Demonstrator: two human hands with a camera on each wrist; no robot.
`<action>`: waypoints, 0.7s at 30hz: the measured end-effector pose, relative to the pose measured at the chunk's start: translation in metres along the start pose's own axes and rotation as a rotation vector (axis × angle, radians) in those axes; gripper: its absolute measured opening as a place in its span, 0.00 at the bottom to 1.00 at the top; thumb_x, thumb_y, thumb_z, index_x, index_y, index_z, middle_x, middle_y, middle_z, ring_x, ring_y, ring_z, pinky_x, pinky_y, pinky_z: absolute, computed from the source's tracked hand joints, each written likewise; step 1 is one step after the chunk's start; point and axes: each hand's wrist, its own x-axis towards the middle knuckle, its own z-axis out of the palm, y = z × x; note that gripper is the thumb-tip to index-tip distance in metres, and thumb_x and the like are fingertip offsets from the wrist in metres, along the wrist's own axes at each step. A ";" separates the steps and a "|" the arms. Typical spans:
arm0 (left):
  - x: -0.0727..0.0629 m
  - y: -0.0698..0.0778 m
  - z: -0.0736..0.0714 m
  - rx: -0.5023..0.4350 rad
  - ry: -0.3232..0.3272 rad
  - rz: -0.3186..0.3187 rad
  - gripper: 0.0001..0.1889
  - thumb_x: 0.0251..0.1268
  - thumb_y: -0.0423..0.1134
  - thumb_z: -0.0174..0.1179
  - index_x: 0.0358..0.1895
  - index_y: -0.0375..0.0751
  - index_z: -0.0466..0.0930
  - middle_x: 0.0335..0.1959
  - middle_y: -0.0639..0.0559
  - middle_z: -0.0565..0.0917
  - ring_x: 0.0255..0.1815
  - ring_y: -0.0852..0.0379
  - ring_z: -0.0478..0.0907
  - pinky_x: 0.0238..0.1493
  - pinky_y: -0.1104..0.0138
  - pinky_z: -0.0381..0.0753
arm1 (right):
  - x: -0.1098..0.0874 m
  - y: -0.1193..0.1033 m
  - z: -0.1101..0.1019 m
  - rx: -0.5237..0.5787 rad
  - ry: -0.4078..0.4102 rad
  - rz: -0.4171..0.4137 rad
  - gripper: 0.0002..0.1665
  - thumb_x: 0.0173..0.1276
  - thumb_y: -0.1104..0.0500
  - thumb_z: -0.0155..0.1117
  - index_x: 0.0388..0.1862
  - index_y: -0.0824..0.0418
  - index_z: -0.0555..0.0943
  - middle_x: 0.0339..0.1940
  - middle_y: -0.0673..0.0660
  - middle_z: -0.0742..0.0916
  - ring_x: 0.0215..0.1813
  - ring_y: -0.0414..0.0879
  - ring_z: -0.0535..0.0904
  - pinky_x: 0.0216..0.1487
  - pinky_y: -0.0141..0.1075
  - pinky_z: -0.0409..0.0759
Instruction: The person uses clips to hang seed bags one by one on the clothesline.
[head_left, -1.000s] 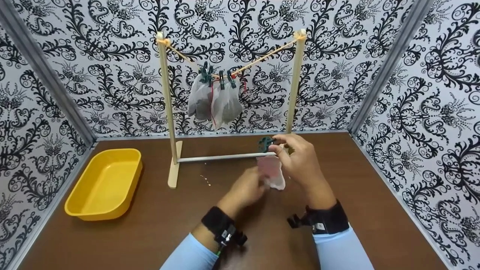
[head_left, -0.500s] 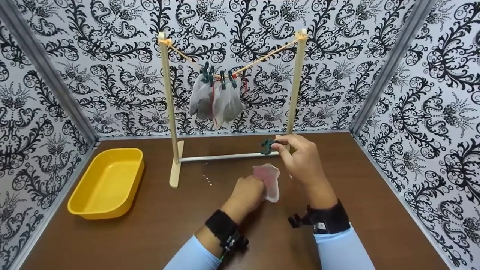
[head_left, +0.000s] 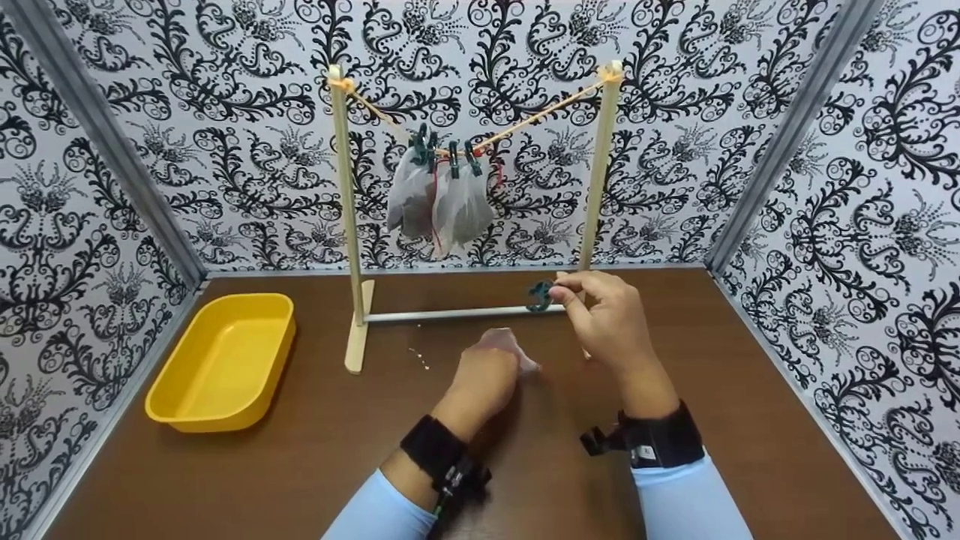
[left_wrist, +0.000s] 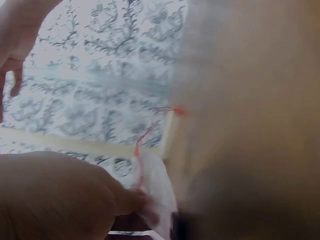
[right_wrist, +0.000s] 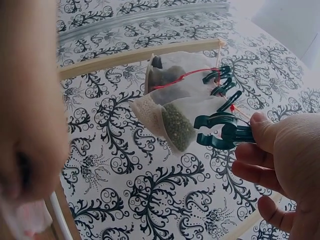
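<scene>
My left hand [head_left: 484,379] grips a small whitish drawstring pouch [head_left: 504,342] low over the table, covering most of it. A red string [left_wrist: 141,141] trails from the pouch in the left wrist view. My right hand [head_left: 611,322] pinches the handles of a dark green clip [right_wrist: 225,131] between thumb and forefinger, its mouth pointing left. On a sagging orange cord [head_left: 540,115], similar clips hold several sheer pouches [head_left: 463,210]. In the right wrist view, one hanging pouch [right_wrist: 177,125] contains green grains; another [right_wrist: 150,110] holds pale ones.
The cord runs between two wooden posts [head_left: 349,210], joined low down by a white bar [head_left: 450,313]. A yellow tub [head_left: 161,409] stands at the left. Small pale bits [head_left: 420,360] lie on the brown table [head_left: 337,450]. Patterned walls enclose the back and sides.
My left hand has carried the pouch down and left, away from the right hand, and turned it so less of its reddish side shows. The right hand with the clip stays nearly in place.
</scene>
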 end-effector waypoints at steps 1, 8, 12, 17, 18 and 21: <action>-0.003 0.002 -0.016 -0.017 0.008 -0.024 0.19 0.79 0.57 0.70 0.40 0.44 0.91 0.41 0.48 0.92 0.44 0.46 0.91 0.49 0.47 0.94 | 0.000 0.000 0.000 -0.002 -0.002 0.002 0.10 0.69 0.62 0.85 0.46 0.65 0.96 0.40 0.59 0.97 0.37 0.53 0.89 0.39 0.39 0.85; -0.020 -0.026 -0.074 -0.023 0.215 -0.084 0.29 0.91 0.63 0.55 0.39 0.40 0.86 0.37 0.41 0.91 0.38 0.37 0.92 0.39 0.43 0.93 | 0.000 0.002 0.003 -0.022 0.000 0.002 0.09 0.68 0.62 0.85 0.45 0.64 0.96 0.39 0.59 0.97 0.35 0.55 0.88 0.39 0.45 0.84; -0.028 -0.047 -0.100 -0.035 0.240 -0.176 0.12 0.83 0.45 0.64 0.48 0.40 0.86 0.44 0.42 0.91 0.43 0.37 0.92 0.43 0.43 0.94 | 0.001 0.002 0.008 -0.052 -0.027 -0.042 0.09 0.68 0.60 0.85 0.43 0.63 0.96 0.41 0.59 0.97 0.38 0.57 0.91 0.44 0.51 0.87; -0.040 -0.076 -0.140 -0.055 0.380 -0.254 0.08 0.72 0.36 0.73 0.48 0.39 0.86 0.42 0.40 0.93 0.38 0.36 0.92 0.41 0.42 0.94 | 0.001 0.004 0.012 -0.064 -0.040 -0.077 0.08 0.68 0.60 0.85 0.43 0.62 0.96 0.43 0.58 0.98 0.45 0.58 0.95 0.50 0.55 0.89; -0.041 -0.081 -0.148 -0.052 0.432 -0.250 0.09 0.74 0.40 0.73 0.46 0.38 0.86 0.41 0.39 0.92 0.36 0.36 0.91 0.39 0.42 0.94 | 0.000 0.004 0.012 -0.063 -0.039 -0.076 0.08 0.67 0.61 0.85 0.43 0.62 0.96 0.43 0.58 0.98 0.45 0.58 0.95 0.50 0.55 0.90; -0.040 -0.094 -0.174 -0.013 0.569 -0.218 0.19 0.79 0.53 0.73 0.42 0.37 0.86 0.34 0.39 0.91 0.30 0.36 0.89 0.31 0.44 0.92 | 0.000 0.004 0.013 -0.058 -0.032 -0.072 0.08 0.67 0.61 0.85 0.43 0.61 0.96 0.43 0.57 0.98 0.45 0.59 0.95 0.50 0.55 0.91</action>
